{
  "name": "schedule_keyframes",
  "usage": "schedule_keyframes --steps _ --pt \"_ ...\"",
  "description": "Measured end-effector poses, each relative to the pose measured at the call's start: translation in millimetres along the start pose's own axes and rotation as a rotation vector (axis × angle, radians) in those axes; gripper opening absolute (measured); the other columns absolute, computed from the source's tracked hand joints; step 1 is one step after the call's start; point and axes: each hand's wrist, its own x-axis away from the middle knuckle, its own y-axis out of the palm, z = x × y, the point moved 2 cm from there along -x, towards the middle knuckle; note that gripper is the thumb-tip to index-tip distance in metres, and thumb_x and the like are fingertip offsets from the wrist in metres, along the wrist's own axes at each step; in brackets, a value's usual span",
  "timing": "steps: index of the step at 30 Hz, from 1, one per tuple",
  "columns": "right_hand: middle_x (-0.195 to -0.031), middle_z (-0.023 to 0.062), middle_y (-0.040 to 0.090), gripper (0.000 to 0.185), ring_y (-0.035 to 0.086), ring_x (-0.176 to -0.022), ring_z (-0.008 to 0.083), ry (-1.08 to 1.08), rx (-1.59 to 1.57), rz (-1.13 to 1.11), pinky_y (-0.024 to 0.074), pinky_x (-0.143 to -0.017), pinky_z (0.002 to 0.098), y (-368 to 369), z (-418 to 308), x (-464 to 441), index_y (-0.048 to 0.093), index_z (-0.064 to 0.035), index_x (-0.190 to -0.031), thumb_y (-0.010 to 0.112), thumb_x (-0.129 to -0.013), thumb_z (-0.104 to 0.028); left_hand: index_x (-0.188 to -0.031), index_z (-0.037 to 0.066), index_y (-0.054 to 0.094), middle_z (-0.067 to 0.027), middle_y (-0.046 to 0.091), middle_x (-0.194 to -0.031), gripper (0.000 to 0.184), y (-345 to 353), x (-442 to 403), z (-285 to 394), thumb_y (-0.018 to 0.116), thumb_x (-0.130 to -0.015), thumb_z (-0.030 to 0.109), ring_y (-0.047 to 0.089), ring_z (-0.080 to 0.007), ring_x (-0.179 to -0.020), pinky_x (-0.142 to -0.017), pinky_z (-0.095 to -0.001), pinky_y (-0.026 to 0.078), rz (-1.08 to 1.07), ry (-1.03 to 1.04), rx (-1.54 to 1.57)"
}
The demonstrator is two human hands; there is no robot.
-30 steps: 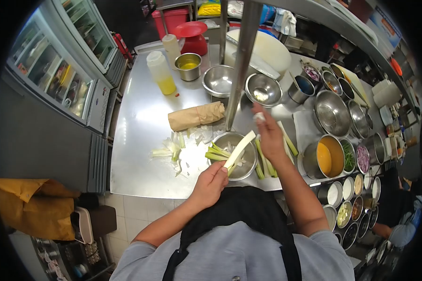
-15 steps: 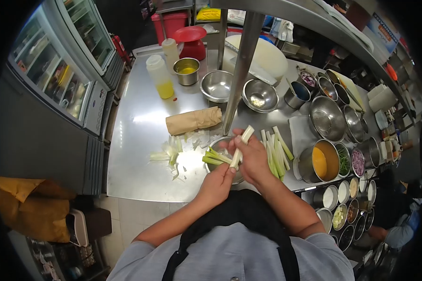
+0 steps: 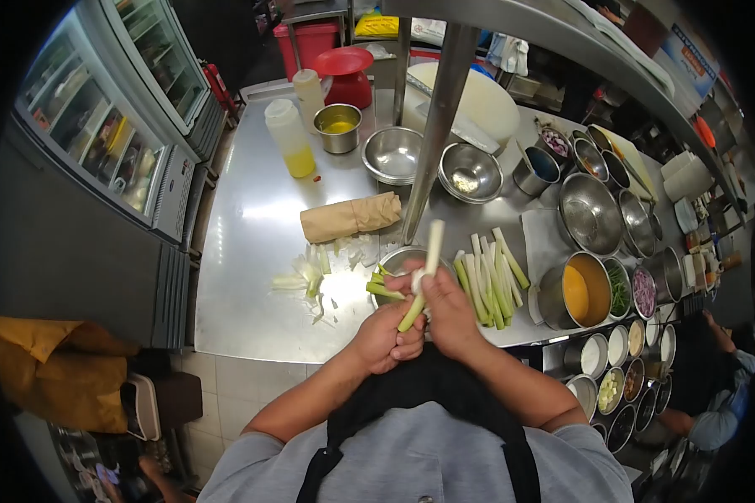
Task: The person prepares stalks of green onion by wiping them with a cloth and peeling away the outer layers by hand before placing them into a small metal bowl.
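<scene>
While both hands are closed on one slim pale green-and-white stalk [image 3: 435,244], it's held clear of the steel tabletop [image 3: 252,314], over the round stainless bowl [image 3: 404,255] at the near edge. White end tilts up and away, green end sits low.

Left hand [image 3: 380,339]: fingers curled tight, thumb pressed, gripping the green end. Right hand [image 3: 450,314]: fingers wrapped round mid-stalk, with a crumpled white wad [image 3: 419,280] pinched in there; cannot tell whether cloth or paper.

Handling, my guess: light, fairly stiff lengthwise, slick skin, layers that slip or split if squeezed or bent hard. Best grip is the green end, firm but not crushing, other hand loose mid-length.

Around it: cut green stalk pieces [image 3: 383,290] stick up over the bowl's left rim, close to the left knuckles. Row of similar pale stalks [image 3: 497,281] lies right of the bowl, toward the near edge. Limp whitish leaf scraps [image 3: 311,273] left of the bowl; brown paper roll [image 3: 350,218] behind them.

Main obstruction: upright steel shelf post [image 3: 436,142], just beyond the stalk's tip, limits forward reach. Deep steel pot of orange liquid [image 3: 551,303] boxes in the stalk row on the right.
</scene>
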Motion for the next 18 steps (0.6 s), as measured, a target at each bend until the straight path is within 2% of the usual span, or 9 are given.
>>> schedule_keyframes --steps 2,4,5,7,8,10,12,14,18 --pt "-0.102 0.0099 0.060 0.027 0.056 -0.104 0.0164 0.014 0.099 -0.129 0.0438 -0.092 0.0291 1.3 1.0 4.5 0.045 0.0001 -0.120 0.040 -0.102 -0.020 -0.082 0.008 0.052 0.0016 0.037 -0.051 0.037 -2.6 -0.5 -0.3 0.033 -0.102 0.033 0.036 -0.0107 -0.038 -0.038 -0.0229 0.030 0.078 0.004 -0.038" --pt "-0.100 0.0093 0.060 0.026 0.057 -0.102 0.0164 -0.029 0.157 -0.070 0.0446 -0.090 0.0286 -12.7 4.1 2.2 0.045 0.0000 -0.119 0.041 -0.102 -0.019 -0.087 0.005 0.054 -0.0053 0.051 -0.055 0.034 -6.3 -1.3 4.4 0.036 -0.100 0.030 0.050 -0.0180 -0.041 -0.042 -0.0293 0.040 0.377 0.083 -0.573" --pt "-0.098 0.0087 0.060 0.025 0.058 -0.099 0.0164 -0.067 0.223 -0.018 0.0454 -0.088 0.0280 -22.5 5.5 0.7 0.046 0.0000 -0.118 0.042 -0.101 -0.018 -0.087 0.005 0.054 -0.0053 0.051 -0.055 0.034 -12.8 -1.9 4.6 0.036 -0.100 0.030 0.050 -0.0180 -0.041 -0.042 -0.0293 0.040 0.371 0.078 -0.573" --pt "-0.087 0.0071 0.058 0.023 0.060 -0.086 0.0131 -0.041 0.359 0.106 0.0479 -0.075 0.0267 -49.9 -1.9 -3.8 0.049 -0.0001 -0.114 0.045 -0.100 -0.018 -0.100 0.004 0.057 -0.0140 0.061 -0.064 0.026 -34.6 1.6 16.1 0.043 -0.097 0.025 0.062 -0.0278 -0.055 -0.054 -0.0387 0.049 0.562 0.202 -1.450" --pt "-0.083 0.0066 0.057 0.023 0.060 -0.081 0.0115 -0.016 0.504 0.165 0.0481 -0.071 0.0264 -66.2 -10.8 -5.7 0.050 0.0001 -0.113 0.046 -0.099 -0.018 -0.106 0.004 0.057 -0.0131 0.060 -0.062 0.023 -41.0 4.2 21.6 0.047 -0.094 0.020 0.062 -0.0287 -0.056 -0.054 -0.0385 0.049 0.634 0.312 -1.594" --pt "-0.086 0.0210 0.062 0.028 0.063 -0.080 0.0361 -0.135 1.033 0.404 0.0491 -0.074 0.0404 -108.9 -21.9 -9.9 0.049 0.0011 -0.113 0.054 -0.092 -0.018 -0.122 0.008 0.055 -0.0142 0.060 -0.065 0.035 -32.4 11.7 33.9 0.056 -0.087 0.015 0.062 -0.0337 -0.065 -0.060 -0.0409 0.048 0.750 0.418 -1.702" --pt "-0.100 0.0289 0.060 0.032 0.058 -0.092 0.0470 0.032 1.251 0.398 0.0465 -0.082 0.0483 -151.9 -22.3 -9.0 0.048 0.0008 -0.116 0.054 -0.090 -0.016 -0.114 0.007 0.061 -0.0164 0.061 -0.080 0.031 -31.8 11.2 40.7 0.060 -0.084 0.018 0.064 -0.0312 -0.075 -0.067 -0.0399 0.050 0.759 0.464 -1.797" --pt "-0.104 0.0291 0.060 0.032 0.057 -0.097 0.0469 0.027 1.365 0.401 0.0455 -0.085 0.0484 -181.3 -3.1 -4.9 0.049 0.0013 -0.117 0.053 -0.090 -0.015 -0.107 0.007 0.066 -0.0171 0.061 -0.085 0.027 -32.4 4.8 40.3 0.061 -0.084 0.020 0.063 -0.0303 -0.078 -0.070 -0.0402 0.050 0.764 0.443 -1.819" --pt "-0.110 0.0272 0.060 0.035 0.057 -0.101 0.0445 0.033 1.500 0.423 0.0447 -0.089 0.0472 -176.8 1.6 1.0 0.049 0.0023 -0.121 0.051 -0.090 -0.014 -0.087 0.001 0.070 -0.0181 0.061 -0.093 0.027 -16.6 -19.4 17.9 0.064 -0.080 0.026 0.063 -0.0339 -0.084 -0.073 -0.0425 0.051 0.619 0.136 -2.133"
